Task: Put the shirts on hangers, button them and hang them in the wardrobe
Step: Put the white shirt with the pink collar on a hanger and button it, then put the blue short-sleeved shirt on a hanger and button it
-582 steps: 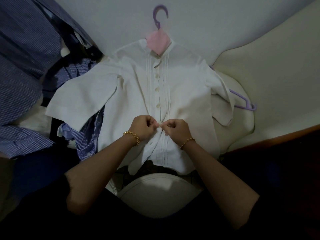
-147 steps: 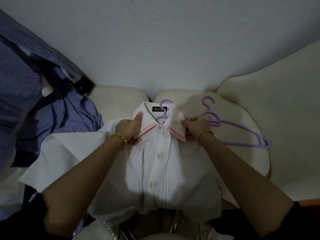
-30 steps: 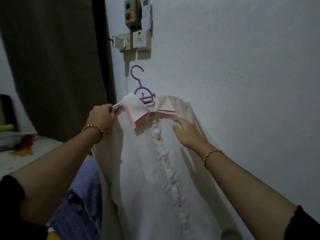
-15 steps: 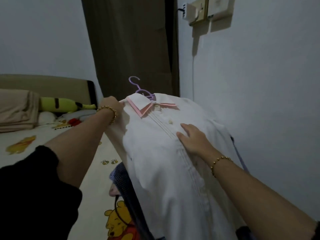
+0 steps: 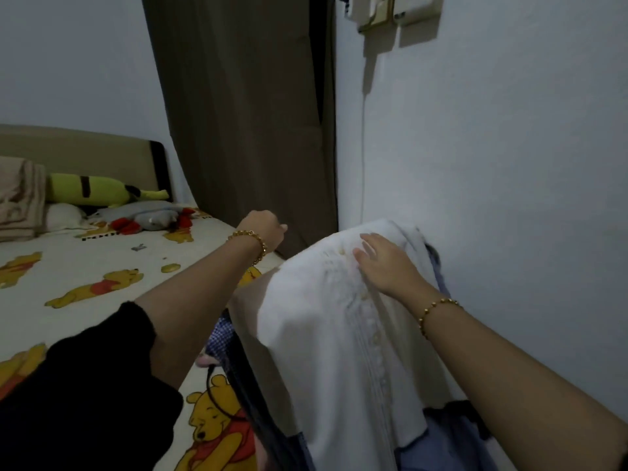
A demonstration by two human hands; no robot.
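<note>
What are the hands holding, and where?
Right hand lies flat on the front of the white shirt, gripping nothing. Left hand is curled; its contents, if any, are hidden.

Our bare left grip (image 5: 263, 229) is held out ahead on an extended arm, fingers curled into a fist with its back toward us; we cannot tell whether it holds anything. Our bare right grip (image 5: 384, 266) reaches forward slightly lower, palm down, fingers straight.

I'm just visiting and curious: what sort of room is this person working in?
Probably a bedroom: a bed with a white cartoon-bear sheet, a padded beige headboard behind it, and a long green plush toy lying at its head.
</note>
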